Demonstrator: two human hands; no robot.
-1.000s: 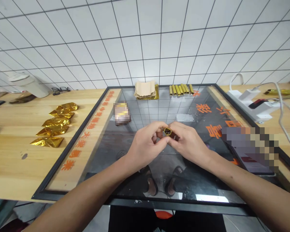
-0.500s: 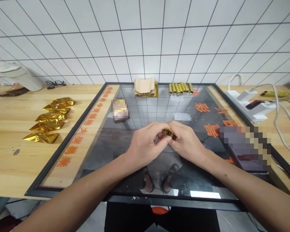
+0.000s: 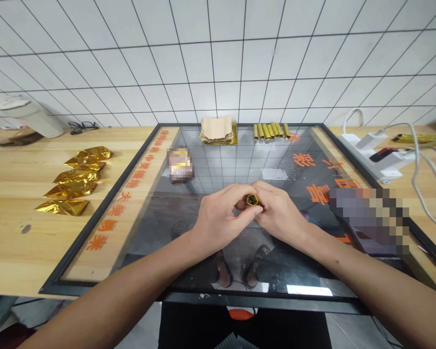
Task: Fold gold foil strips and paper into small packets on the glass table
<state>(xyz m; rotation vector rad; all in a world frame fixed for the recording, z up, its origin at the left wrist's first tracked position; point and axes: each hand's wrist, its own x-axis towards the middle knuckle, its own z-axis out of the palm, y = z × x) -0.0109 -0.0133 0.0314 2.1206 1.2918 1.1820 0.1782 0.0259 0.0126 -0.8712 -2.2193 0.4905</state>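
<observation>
Above the middle of the glass panel (image 3: pixel 232 167), both my hands are closed around one small gold paper tube (image 3: pixel 253 200). Its open, several-sided end points up toward me. My left hand (image 3: pixel 223 213) has its thumb along the tube's near side and the fingers curled behind. My right hand (image 3: pixel 279 206) grips the other side, with its fingertips partly hidden. A row of similar gold tubes (image 3: pixel 271 131) lies at the panel's far edge. Left of them sits a stack of brown paper sheets (image 3: pixel 217 130) with gold foil showing at its side.
Folded gold foil pieces (image 3: pixel 74 179) lie on the wooden table (image 3: pixel 10 257) at left. Behind them are glasses (image 3: pixel 83 127) and a white cup (image 3: pixel 32 116). A blurred packet (image 3: pixel 180 166) rests on the glass. At right are a phone (image 3: pixel 366 223) and a power strip (image 3: pixel 370 160) with cables.
The camera view has shifted slightly. Both hands stay together on the tube; my left thumb has slid a little to the right across its near side.
</observation>
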